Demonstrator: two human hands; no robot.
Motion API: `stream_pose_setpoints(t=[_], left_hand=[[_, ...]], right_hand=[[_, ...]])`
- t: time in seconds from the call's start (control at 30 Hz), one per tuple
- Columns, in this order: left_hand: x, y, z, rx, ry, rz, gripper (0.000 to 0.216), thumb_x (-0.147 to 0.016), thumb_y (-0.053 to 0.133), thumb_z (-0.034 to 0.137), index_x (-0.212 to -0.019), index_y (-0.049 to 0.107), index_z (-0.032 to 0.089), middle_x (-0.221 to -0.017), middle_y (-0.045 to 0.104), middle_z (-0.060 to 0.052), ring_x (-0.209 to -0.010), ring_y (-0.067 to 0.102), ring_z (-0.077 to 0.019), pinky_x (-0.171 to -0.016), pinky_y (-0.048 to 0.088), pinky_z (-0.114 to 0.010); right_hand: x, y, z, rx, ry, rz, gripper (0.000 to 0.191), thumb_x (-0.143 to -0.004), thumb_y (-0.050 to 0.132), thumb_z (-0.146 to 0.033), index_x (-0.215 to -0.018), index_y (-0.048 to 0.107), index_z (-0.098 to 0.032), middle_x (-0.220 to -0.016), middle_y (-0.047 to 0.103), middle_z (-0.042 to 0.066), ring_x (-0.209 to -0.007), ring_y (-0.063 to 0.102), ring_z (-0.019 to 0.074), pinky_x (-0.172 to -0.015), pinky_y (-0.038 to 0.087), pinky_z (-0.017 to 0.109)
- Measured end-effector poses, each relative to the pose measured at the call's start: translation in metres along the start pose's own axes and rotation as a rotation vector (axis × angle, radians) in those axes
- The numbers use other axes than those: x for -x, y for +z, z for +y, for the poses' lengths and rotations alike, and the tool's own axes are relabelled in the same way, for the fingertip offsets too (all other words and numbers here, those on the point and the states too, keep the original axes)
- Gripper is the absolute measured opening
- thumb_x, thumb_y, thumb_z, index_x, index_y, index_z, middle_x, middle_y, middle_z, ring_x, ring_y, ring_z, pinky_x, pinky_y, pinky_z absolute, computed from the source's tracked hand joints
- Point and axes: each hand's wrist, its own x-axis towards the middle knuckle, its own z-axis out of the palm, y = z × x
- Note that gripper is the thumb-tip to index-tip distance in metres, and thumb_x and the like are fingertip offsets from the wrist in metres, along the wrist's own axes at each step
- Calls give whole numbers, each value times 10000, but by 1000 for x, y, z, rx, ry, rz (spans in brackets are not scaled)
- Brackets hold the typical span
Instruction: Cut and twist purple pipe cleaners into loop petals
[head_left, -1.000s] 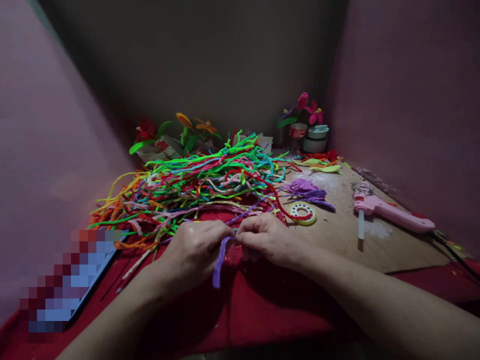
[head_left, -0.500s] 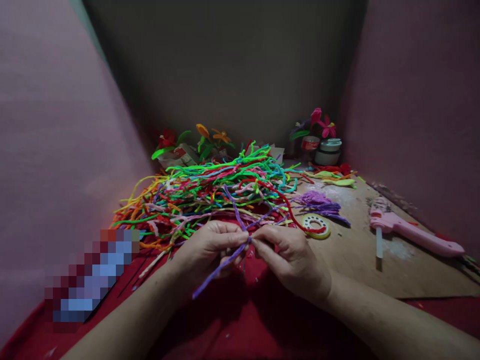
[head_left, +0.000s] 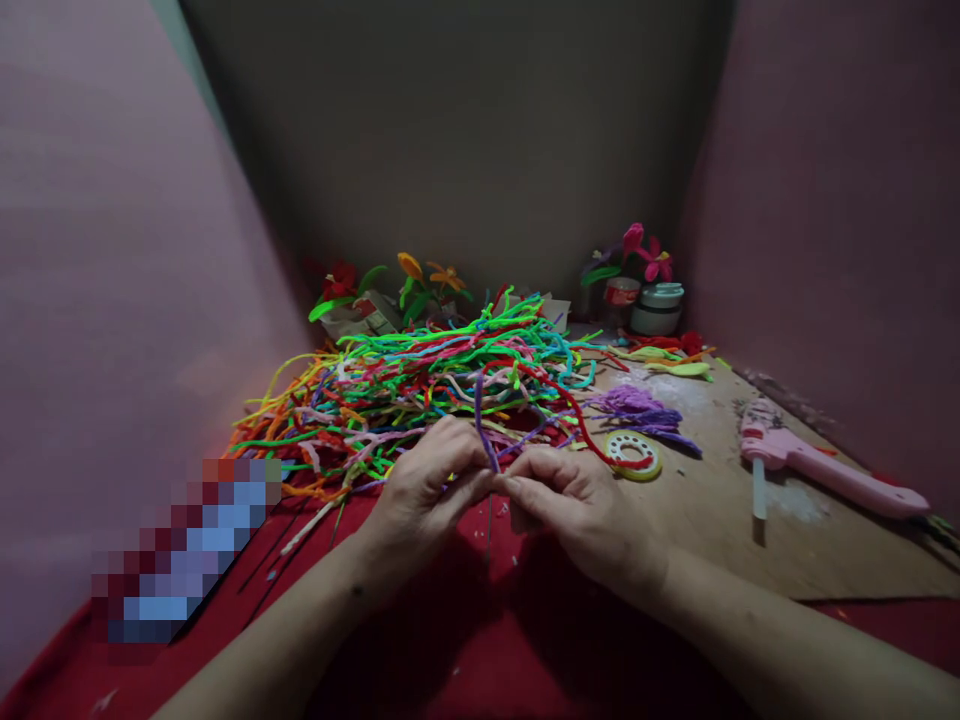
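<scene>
Between my fingertips is a purple pipe cleaner (head_left: pixel 481 425), one length of it pointing up toward the pile. My left hand (head_left: pixel 435 480) pinches it from the left, the thumb and fingers closed. From the right, my right hand (head_left: pixel 577 500) pinches it at almost the same spot, so the two thumbs nearly touch. The lower part of the strand is hidden behind my hands. Just beyond them lies a large heap of many-coloured pipe cleaners (head_left: pixel 450 350), with a red pipe cleaner (head_left: pixel 576 400) curving out of it to the right.
A tape roll (head_left: pixel 632 455) and a purple bundle (head_left: pixel 645 415) lie on a brown board (head_left: pixel 705 540) at right, with a pink glue gun (head_left: pixel 825 465). Pipe-cleaner flowers (head_left: pixel 427 275) and a lidded jar (head_left: pixel 657 308) stand behind. Red cloth (head_left: pixel 480 640) covers the table.
The purple strand's near end, which pointed down to the left, no longer shows there. My left hand has turned over, and the upper length stands more upright.
</scene>
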Motion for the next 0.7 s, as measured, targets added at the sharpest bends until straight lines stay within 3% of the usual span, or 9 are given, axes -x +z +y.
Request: stream_pose_setpoints(t=[0.13, 0.27, 0.43, 0.6, 0.7], left_hand=[[-4, 6, 0, 391, -420, -215, 249, -797, 490, 349, -641, 463, 156, -587, 383, 39, -544, 345, -84, -525, 313, -206], [-4, 7, -5, 474, -440, -208, 237, -783, 513, 359, -683, 461, 151, -632, 397, 39, -576, 346, -77, -551, 318, -199], [-3, 1, -5, 452, -384, -191, 173, -749, 566, 293, -713, 492, 141, -635, 439, 35, -596, 388, -79, -564, 329, -199], [-6, -5, -7, 477, -381, -89, 145, -745, 562, 264, -699, 505, 138, -628, 489, 27, -586, 429, -82, -570, 354, -203], [-8, -5, -5, 410, -381, -52, 141, -746, 556, 255, -681, 521, 135, -610, 487, 34, -570, 426, -78, -568, 357, -197]], right_hand=[[5, 2, 6, 338, -251, 90, 176, -792, 459, -149, -632, 531, -152, -570, 495, -4, -529, 439, 90, -534, 337, 228], [6, 3, 10, 421, -318, 113, 164, -798, 451, -133, -660, 539, -148, -595, 514, 8, -546, 452, 94, -550, 338, 228], [3, 3, 9, 279, -196, 83, 156, -814, 465, -186, -727, 589, -148, -607, 545, 4, -558, 481, 96, -560, 361, 224], [-4, 0, 8, -188, 124, -64, 209, -800, 492, -326, -770, 589, -143, -597, 590, 9, -495, 495, 90, -504, 392, 221], [-8, -1, 7, -291, 219, -69, 211, -776, 515, -333, -711, 564, -138, -585, 603, 16, -453, 491, 83, -488, 403, 224]])
